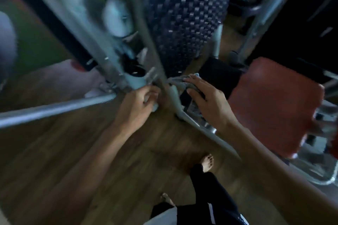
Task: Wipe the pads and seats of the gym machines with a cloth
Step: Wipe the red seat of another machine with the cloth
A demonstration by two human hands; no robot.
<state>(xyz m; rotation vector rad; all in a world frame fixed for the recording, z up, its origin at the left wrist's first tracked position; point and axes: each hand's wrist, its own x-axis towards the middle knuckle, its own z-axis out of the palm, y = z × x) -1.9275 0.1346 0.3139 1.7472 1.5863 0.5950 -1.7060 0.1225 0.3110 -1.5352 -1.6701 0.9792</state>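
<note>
Cloth point(178, 81), grey and crumpled, lies at the middle of the view over a pale metal tube point(175, 98) of the gym machine, at the near edge of a dark pad point(219, 76). The right hand point(204, 100) rests on top of it, its fingers point(193, 78) spread out and straight, pressing the cloth down rather than gripping it. The left hand point(136, 102) is just beside it on the other side of the tube, its fingers curled in around something small and pale; the blur makes it impossible to tell whether that is an end of the cloth or a part of the machine, so what it grips cannot be told. A red seat point(274, 106) stands to the right of the dark pad, apart from both hands. Above the hands rises a dark studded plate point(182, 20), tilted, with grey frame bars on either side of it. A long grey bar point(54, 109) runs off to the left, low over the wooden floor point(73, 160). Below, a bare foot point(207, 161) stands on the floor under a black trouser leg point(210, 193). The whole view is smeared by motion.
</note>
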